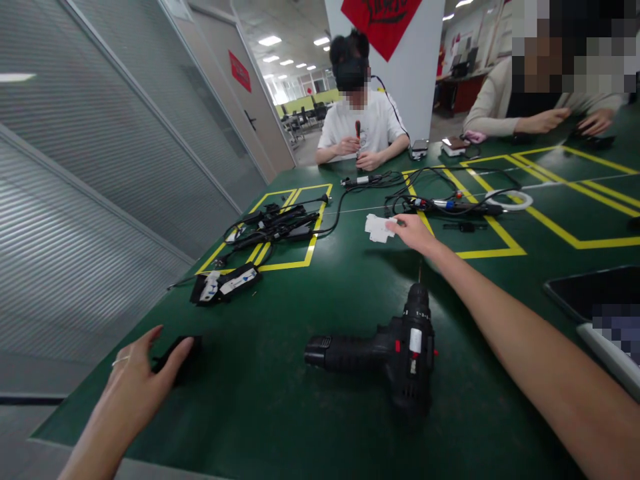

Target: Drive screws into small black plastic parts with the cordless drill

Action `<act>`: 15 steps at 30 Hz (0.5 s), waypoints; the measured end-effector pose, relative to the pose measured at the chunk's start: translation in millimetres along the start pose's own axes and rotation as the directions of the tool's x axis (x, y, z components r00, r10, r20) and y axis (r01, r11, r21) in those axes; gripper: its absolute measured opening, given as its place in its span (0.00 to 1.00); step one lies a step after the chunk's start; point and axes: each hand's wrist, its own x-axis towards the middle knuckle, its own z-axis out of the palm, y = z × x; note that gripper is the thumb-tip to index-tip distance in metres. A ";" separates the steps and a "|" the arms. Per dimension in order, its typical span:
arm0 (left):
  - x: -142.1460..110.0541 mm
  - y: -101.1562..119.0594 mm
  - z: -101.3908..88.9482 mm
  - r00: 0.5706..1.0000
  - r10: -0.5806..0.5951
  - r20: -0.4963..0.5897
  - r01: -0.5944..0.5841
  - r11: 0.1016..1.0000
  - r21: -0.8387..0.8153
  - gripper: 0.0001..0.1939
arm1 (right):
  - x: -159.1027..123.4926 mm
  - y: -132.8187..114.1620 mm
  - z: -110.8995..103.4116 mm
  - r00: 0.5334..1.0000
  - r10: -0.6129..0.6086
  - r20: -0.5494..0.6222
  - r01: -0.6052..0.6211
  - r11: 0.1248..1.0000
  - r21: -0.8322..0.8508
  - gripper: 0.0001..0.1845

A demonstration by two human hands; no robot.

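My right hand [414,233] reaches over the far side of the table, pinching the edge of a flat white piece with a notched outline [379,228]. At the near left, my left hand [137,375] has its thumb and fingers around a small black block [193,348], partly hidden by the thumb. Between my arms a black cordless drill [407,353] lies on its side, its thin bit pointing away from me. Beyond my left hand are black parts with white and blue pieces on them [225,283].
Tangled black cables and adapters [285,223] lie on the green table [270,413] at left. More cables and a pen-like tool [445,205] lie beyond my right hand. A dark tray-like object [595,290] is at right. Two people [363,127] sit across, one holding a screwdriver [357,130].
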 end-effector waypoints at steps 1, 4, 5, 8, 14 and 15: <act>1.4 16.8 -6.3 1.000 0.023 -0.021 -0.024 0.999 -0.030 0.30 | -2.4 -10.5 3.4 0.997 -0.056 0.058 0.057 0.998 -0.015 0.16; 7.1 74.8 -24.0 0.986 0.156 -0.053 -0.162 0.975 -0.151 0.28 | -17.9 -46.2 21.2 0.938 -0.222 0.268 0.237 0.971 -0.023 0.16; 9.4 95.6 -29.0 0.975 0.211 -0.070 -0.221 0.958 -0.186 0.29 | -25.8 -58.6 29.1 0.904 -0.267 0.333 0.284 0.959 -0.004 0.15; 16.0 156.2 -39.4 0.911 0.403 -0.092 -0.412 0.868 -0.277 0.32 | -55.0 -94.1 52.9 0.767 -0.337 0.545 0.335 0.936 0.108 0.14; 20.7 230.6 -41.2 0.762 0.586 0.274 -0.463 0.790 -0.402 0.22 | -88.7 -132.9 74.7 0.625 -0.477 0.618 0.375 0.878 0.298 0.13; 20.9 233.7 -41.5 0.752 0.581 0.311 -0.450 0.797 -0.402 0.20 | -85.4 -131.2 73.1 0.635 -0.485 0.601 0.372 0.874 0.312 0.13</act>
